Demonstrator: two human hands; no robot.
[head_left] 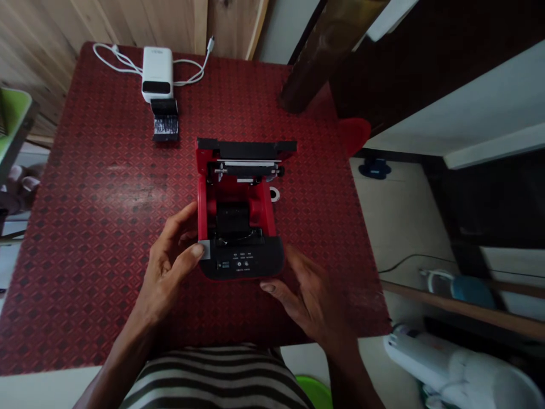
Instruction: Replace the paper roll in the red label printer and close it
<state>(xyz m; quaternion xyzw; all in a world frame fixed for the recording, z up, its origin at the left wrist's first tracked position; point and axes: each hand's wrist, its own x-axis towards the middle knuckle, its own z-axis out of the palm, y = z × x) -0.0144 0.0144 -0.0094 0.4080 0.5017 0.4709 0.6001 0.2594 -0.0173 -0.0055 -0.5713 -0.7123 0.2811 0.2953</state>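
Note:
A red and black label or receipt printer (242, 258) stands on the table with its lid (247, 152) raised, showing the roller under the lid and a red inner bay. My left hand (164, 267) holds its left side, the fingers along the red wall and the thumb pressing a small grey patch (205, 250) at the panel's left corner. At the right front corner, my right hand (309, 289) grips the casing; its thumb lies by the front edge and the fingertips are partly hidden. A small white roll (275, 194) lies close to the printer's right wall.
The red patterned table (102, 238) bears a white power bank (157, 71) with a white cable (189, 74) at the back left. A black strip-like piece (165, 120) lies before it. A brown post (313, 68) rises at the back right. A red stool (355, 135) stands beyond the right edge.

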